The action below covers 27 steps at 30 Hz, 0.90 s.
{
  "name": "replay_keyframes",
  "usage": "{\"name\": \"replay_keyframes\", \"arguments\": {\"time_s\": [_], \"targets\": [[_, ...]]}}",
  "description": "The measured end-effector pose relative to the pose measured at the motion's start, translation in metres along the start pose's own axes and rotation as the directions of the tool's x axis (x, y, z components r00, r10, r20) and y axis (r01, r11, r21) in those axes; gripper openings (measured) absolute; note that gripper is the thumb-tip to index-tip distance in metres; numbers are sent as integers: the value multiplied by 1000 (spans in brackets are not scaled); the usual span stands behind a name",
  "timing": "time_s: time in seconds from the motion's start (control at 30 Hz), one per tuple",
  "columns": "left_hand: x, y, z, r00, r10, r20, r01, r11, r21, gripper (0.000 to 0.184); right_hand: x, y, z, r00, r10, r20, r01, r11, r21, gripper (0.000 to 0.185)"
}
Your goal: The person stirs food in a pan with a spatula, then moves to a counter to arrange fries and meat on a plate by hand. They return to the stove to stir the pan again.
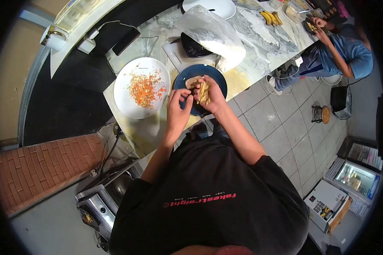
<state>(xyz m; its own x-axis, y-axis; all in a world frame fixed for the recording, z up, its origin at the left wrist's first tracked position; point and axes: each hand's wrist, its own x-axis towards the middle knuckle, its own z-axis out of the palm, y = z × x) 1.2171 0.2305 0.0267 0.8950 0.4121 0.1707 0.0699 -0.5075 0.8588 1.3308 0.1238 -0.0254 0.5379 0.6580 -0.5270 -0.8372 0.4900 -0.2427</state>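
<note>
My right hand [212, 94] is closed around a pale yellow, lumpy piece of food [204, 92], whose kind I cannot make out. Beside it is my left hand [179, 104], its fingers curled and thumb close to the fingertips in a pinch; what lies between them is too small to tell. Both hands are over a dark blue plate [221, 79]. A light brown piece [192, 82] shows on that plate, partly hidden by my fingers. To the left, a white plate [122, 100] bears shredded orange and pale vegetables [144, 89].
Behind the blue plate are a clear plastic bag [221, 40] and a black container [193, 46]. Bananas [271, 18] and a white plate [225, 8] sit farther back on the marble table [253, 46]. A phone [126, 41] lies left; another person [342, 51] works at right.
</note>
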Motion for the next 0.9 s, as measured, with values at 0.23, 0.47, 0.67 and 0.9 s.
{"name": "replay_keyframes", "arguments": {"time_s": [0.23,0.47,0.67,0.9], "targets": [[-21,-21,10,908,-292,300,396,833,-386,21,5,-6,4,996,16,88,-26,993,117,25],[-12,-26,14,955,-215,206,289,834,-469,11,2,-3,7,989,-16,149,-7,988,152,22],[-10,-28,19,965,-188,185,245,898,-365,10,3,8,-1,995,-48,92,36,992,125,21],[-22,-18,-8,903,206,377,-273,953,134,26,0,-17,-14,990,-7,140,-21,980,197,21]]}}
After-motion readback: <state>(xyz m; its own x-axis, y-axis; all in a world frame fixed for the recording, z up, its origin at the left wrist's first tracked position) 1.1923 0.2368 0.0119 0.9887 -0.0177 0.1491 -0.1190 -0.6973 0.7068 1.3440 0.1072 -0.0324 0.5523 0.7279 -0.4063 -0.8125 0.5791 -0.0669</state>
